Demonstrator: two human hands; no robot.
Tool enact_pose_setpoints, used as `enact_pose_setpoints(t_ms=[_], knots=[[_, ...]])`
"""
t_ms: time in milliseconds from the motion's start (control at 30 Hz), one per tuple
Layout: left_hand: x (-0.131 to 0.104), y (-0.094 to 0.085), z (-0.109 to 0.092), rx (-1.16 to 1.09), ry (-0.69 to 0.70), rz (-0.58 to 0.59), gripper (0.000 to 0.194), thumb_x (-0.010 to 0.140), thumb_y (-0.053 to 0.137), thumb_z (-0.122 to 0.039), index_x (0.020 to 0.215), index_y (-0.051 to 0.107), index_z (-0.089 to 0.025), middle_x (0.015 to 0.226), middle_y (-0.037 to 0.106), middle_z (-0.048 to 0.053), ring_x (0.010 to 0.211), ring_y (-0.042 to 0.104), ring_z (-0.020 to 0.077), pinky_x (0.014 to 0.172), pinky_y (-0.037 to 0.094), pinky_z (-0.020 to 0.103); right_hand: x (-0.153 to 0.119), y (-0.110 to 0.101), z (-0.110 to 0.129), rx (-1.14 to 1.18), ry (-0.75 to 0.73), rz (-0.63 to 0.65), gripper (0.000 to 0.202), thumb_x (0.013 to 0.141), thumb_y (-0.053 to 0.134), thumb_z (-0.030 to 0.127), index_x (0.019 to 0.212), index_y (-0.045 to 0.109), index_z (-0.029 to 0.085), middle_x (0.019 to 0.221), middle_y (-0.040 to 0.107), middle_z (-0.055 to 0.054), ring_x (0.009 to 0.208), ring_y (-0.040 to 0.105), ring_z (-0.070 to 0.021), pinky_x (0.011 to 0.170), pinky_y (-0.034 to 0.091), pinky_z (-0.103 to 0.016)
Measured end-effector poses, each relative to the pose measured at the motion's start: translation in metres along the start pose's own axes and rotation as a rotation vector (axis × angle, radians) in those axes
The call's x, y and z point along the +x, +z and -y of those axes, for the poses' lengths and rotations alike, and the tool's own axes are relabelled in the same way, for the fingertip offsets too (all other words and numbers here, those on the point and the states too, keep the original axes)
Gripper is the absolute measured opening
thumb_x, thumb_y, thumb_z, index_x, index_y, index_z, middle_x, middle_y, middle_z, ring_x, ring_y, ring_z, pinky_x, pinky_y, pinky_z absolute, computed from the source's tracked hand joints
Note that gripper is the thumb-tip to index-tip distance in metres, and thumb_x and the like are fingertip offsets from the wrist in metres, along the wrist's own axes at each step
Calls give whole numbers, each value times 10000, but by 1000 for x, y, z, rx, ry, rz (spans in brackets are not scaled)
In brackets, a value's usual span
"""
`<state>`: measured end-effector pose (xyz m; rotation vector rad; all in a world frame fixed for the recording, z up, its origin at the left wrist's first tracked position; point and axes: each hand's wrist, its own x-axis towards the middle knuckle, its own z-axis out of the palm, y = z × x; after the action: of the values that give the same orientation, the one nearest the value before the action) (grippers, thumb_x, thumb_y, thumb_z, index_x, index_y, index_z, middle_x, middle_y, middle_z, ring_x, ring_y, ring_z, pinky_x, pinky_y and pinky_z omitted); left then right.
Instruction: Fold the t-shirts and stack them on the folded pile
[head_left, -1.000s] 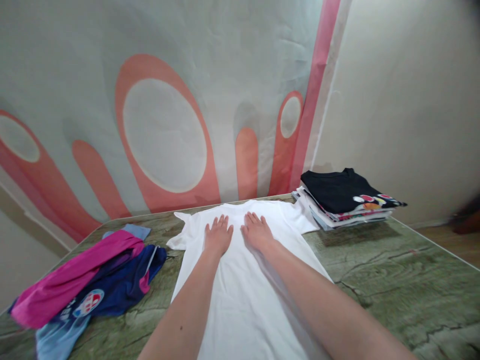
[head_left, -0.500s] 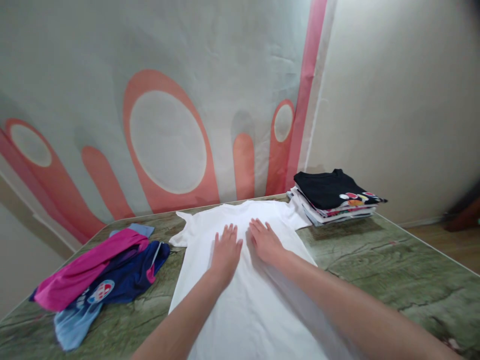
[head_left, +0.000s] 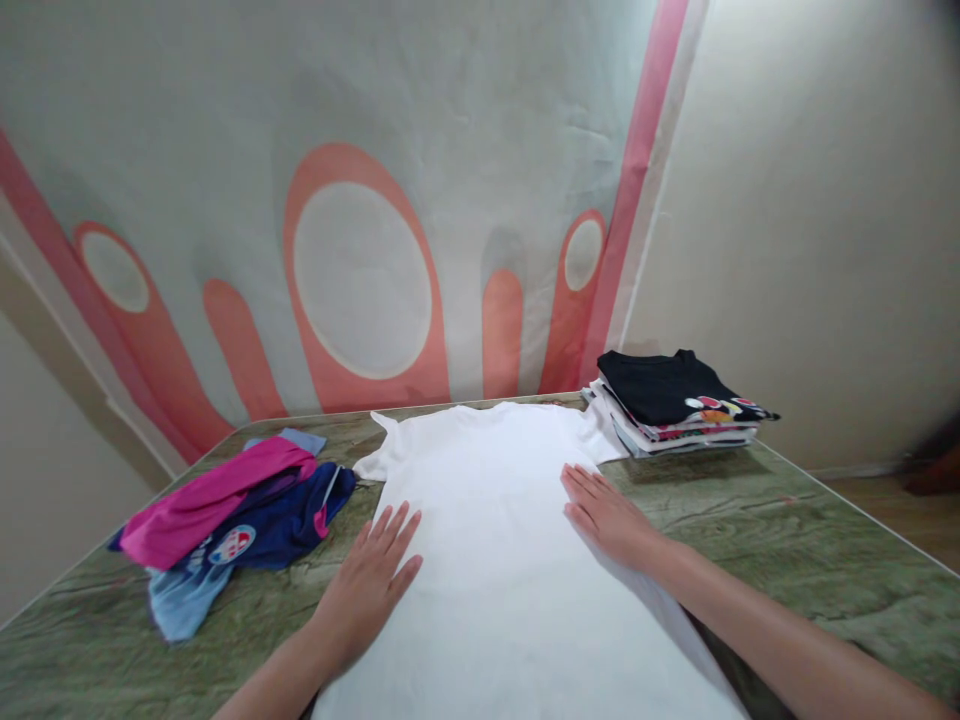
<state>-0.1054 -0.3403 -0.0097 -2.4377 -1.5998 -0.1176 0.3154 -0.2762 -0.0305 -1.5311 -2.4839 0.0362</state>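
Note:
A white T-shirt lies spread flat on the table, its neckline toward the wall and its short sleeves out to the sides. My left hand rests flat along the shirt's left edge with the fingers spread. On the opposite side edge, below the right sleeve, my right hand lies palm down with fingers stretched out. Neither hand grips the cloth. The shirt's bottom hem is out of view.
At the back right stands a stack of folded shirts, a black one on top. Rumpled pink, navy and light blue clothes lie at the left. The wood-patterned table meets a wall with a printed hanging.
My hands have moved apart from the shirt's upper middle, the left to its left edge and the right to its right edge. The cloth between them looks smoother. The view has shifted slightly.

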Motion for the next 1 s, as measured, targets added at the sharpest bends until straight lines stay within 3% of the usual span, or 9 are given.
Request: enact_pose_setpoints(t_ms=[100,233,333,433,500,567,733,867,1000], knots=[[4,-14,-12,23,-53,33,519,958,380,-390,1449,414,-225,1518,355,98,1403,313,292,1133,234,541,4,-9,23,-4,27,-12,529,976,287,313,1438,399,81,1519,340,-146,1421,268,-248,1161,217,-456],[56,-29,-62,-139,38,84,543,945,331,-239,1488,330,-221,1569,234,44,1448,201,227,1157,222,476,19,-15,92,99,-94,-13,521,947,322,208,1457,376,115,1543,296,-121,1438,221,-249,1175,175,-466],[96,-22,-99,-320,58,146,526,990,246,-297,1507,272,-205,1561,255,61,1439,229,195,1142,272,433,15,-13,141,217,-113,13,522,959,351,264,1448,387,86,1516,330,-174,1423,254,-286,1166,176,-507],[111,-6,-113,-357,49,136,521,1006,231,-370,1495,303,-206,1543,297,77,1436,239,210,1155,230,475,-7,-14,160,366,-311,1,525,928,471,368,1411,456,161,1478,417,-136,1388,324,-273,1158,220,-478],[110,1,-113,-338,89,118,527,1006,245,-396,1494,302,-206,1549,287,68,1442,222,213,1165,199,480,-21,-18,154,452,-465,23,412,932,473,344,1327,548,254,1376,550,-68,1312,436,-220,1133,282,-422],[105,3,-111,-307,125,105,525,1006,255,-393,1494,302,-204,1559,266,57,1446,209,208,1170,188,466,-29,-21,139,490,-462,14,373,966,385,269,1285,578,292,1281,626,-35,1235,514,-173,1118,303,-393],[87,-4,-99,-235,154,70,529,1008,232,-468,1501,276,-283,1569,244,6,1452,190,198,1169,179,459,-21,-16,81,267,-95,-20,523,984,333,383,1458,383,168,1506,378,-99,1408,302,-234,1164,208,-471],[60,-6,-67,-186,135,87,536,994,244,-525,1506,212,-368,1577,206,-34,1455,179,203,1168,162,466,-21,-7,39,85,66,-7,594,990,259,456,1488,318,138,1547,282,-95,1442,214,-222,1177,197,-458],[19,-4,-22,-119,54,72,546,986,291,-517,1506,202,-378,1573,215,-35,1456,176,207,1172,162,448,-33,1,16,13,89,-28,618,984,247,472,1491,309,125,1552,266,-98,1448,191,-211,1175,217,-439]])
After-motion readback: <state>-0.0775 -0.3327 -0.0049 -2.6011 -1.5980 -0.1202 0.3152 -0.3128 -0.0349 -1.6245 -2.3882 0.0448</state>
